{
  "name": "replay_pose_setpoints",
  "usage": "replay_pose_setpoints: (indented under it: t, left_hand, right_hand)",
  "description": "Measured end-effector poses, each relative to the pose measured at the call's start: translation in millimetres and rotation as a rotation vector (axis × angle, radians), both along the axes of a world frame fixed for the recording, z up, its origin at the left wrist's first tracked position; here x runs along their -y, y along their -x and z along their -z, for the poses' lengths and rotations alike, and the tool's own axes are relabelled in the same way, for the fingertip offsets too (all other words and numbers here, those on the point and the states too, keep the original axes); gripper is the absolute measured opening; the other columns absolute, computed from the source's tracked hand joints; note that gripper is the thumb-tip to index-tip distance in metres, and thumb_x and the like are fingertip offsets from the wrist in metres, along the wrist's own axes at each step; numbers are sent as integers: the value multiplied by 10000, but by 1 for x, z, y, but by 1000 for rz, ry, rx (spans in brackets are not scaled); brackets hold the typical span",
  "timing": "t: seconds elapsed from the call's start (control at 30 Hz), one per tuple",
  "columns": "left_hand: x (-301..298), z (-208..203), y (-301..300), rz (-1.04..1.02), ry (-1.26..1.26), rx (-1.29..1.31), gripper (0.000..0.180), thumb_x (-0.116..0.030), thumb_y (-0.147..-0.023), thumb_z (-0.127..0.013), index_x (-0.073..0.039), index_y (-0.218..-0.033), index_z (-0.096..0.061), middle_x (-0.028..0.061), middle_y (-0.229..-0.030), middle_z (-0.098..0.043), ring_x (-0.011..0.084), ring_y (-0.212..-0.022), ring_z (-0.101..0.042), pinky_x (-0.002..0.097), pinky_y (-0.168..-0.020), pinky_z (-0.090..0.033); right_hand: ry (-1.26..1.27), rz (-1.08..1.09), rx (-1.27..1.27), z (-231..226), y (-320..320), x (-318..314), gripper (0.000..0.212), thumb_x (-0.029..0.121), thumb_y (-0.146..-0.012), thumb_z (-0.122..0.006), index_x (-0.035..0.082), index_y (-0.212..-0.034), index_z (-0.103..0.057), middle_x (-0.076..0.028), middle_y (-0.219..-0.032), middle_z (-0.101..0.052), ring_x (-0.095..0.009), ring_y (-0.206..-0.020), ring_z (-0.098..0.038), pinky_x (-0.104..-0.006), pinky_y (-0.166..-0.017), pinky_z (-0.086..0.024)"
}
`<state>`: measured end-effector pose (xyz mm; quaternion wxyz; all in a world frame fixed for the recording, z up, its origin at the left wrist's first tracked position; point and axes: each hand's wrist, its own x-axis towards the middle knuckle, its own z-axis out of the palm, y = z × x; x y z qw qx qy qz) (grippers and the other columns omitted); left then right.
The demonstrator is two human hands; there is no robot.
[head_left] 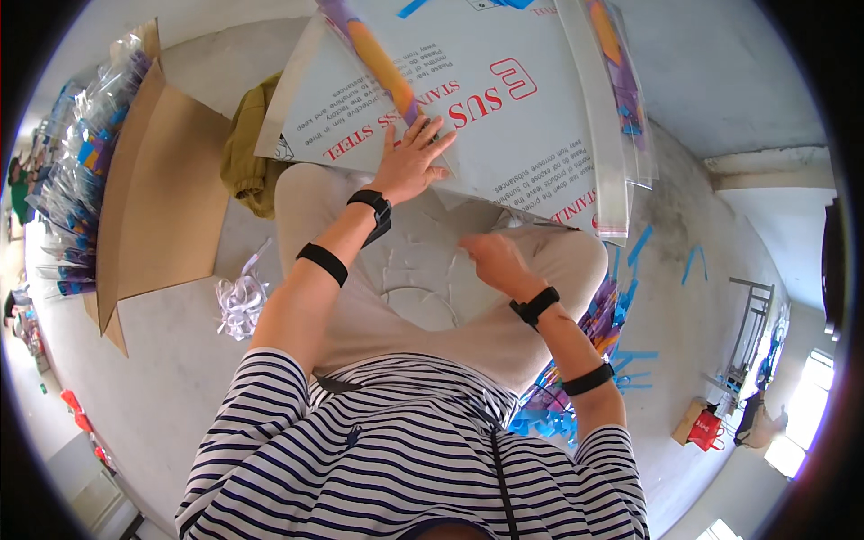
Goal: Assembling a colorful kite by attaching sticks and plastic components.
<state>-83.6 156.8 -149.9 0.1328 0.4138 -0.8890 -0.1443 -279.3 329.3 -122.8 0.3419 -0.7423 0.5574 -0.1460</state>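
The person sat on the floor with a large white sheet-metal panel covered in printed protective film [486, 99] leaning across the knees. The left hand [412, 162] lay flat on the panel's near face, fingers spread, grasping nothing. The right hand [490, 256] hovered over the lap with its fingers curled around a thin clear plastic sleeve [423, 270]; the grip looked like a light pinch, though how firmly it was closed I cannot tell. That sleeve rested on the beige trousers [468, 324], between the two wrists.

The sleeve looked very light, limp and slick, likely to slide or fold, so an edge or corner pinch would suit it best. The panel looked stiff and smooth, a steady backing under a flat palm.

More clear sleeves holding purple and orange items [612, 99] draped over the panel's right side, and a heap of blue and purple pieces [576, 360] lay by the right thigh. On the left stood a flattened brown cardboard sheet [153, 207], a stack of packed sleeves [81, 171], an olive-yellow cloth [247, 162] and a crumpled wad of clear film [241, 301]. The grey concrete floor [171, 378] was bare and dusty; bright windows and a red bag [706, 427] showed at the far right.
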Motion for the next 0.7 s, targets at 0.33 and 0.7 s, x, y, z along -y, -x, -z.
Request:
replay_pose_setpoints:
  t: [0.33,0.7]
  left_hand:
    - [1,-12,0,-39,-133,-204,402,-107,-830,-738,-205,-1211,-655,-24,-1651,-311,251,-1560,-179,713,-1183,-72]
    - [-89,-57,-11,-170,-347,-456,125,-125,-830,-748,-61,-930,-708,98,-882,-729,304,-748,-699,360,-669,-543]
  right_hand:
    - [-85,429,141,-1,-4,9,173,66,-705,-754,66,-877,-730,-97,-757,-685,-231,-709,-667,-363,-657,-513]
    - [-297,600,656,-4,-13,14,138,-40,-792,-668,-20,-923,-704,-20,-755,-682,-88,-679,-608,-248,-632,-501]
